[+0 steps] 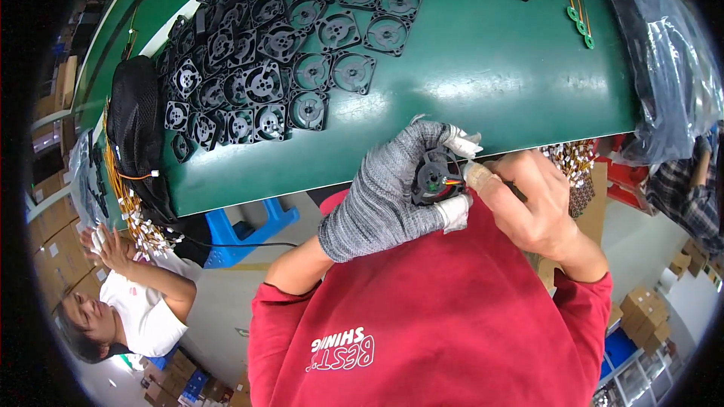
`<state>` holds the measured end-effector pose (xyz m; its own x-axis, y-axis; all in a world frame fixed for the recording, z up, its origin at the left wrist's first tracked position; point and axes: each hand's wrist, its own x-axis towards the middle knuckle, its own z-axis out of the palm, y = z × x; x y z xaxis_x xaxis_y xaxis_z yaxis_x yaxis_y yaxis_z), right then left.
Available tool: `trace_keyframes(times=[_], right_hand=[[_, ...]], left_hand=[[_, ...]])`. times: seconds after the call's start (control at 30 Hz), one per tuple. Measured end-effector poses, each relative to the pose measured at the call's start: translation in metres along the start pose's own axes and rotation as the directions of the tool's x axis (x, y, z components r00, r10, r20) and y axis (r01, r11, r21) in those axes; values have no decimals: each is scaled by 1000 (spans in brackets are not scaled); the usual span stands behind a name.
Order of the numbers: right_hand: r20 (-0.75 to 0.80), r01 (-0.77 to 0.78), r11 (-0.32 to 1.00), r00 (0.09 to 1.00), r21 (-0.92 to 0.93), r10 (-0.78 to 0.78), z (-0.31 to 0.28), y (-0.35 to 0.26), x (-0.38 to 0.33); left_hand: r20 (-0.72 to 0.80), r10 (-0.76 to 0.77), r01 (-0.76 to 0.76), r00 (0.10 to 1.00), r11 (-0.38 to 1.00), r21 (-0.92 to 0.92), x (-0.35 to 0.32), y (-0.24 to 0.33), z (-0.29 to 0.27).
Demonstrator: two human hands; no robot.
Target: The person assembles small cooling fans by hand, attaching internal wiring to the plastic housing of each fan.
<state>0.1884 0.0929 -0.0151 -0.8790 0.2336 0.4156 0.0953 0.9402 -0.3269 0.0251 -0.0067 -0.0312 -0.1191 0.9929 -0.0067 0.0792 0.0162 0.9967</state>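
Observation:
My left hand, in a grey knit glove with white-covered fingertips, is closed around a small black fan frame in front of the table's near edge. A bit of green and short red and yellow wires show at the frame's middle. Bare except for tan wrapping on the thumb, my right hand is curled closed right beside the frame. The wires run toward its thumb tip; whatever its fingers pinch is hidden from view.
Many black fan frames cover the left and middle of the green table. Green coil boards with wires lie at the far right, near clear plastic sheeting. Wire bundles hang by the edge. Another person is at lower left, near a blue stool.

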Motion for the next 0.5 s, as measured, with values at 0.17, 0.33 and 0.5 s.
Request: trace_keyframes(times=[0.17, 0.33, 0.5], right_hand=[[-32, -42, 998, 998, 48, 44, 8, -11, 0], [101, -199, 938, 979, 285, 178, 7, -10, -1], [399, -442, 327, 897, 835, 192, -1, 10, 1]], left_hand=[[-56, 69, -74, 996, 994, -78, -2, -3, 4], [-39, 43, -39, 998, 996, 84, -6, -3, 4], [63, 75, -70, 995, 995, -75, -4, 2, -3]])
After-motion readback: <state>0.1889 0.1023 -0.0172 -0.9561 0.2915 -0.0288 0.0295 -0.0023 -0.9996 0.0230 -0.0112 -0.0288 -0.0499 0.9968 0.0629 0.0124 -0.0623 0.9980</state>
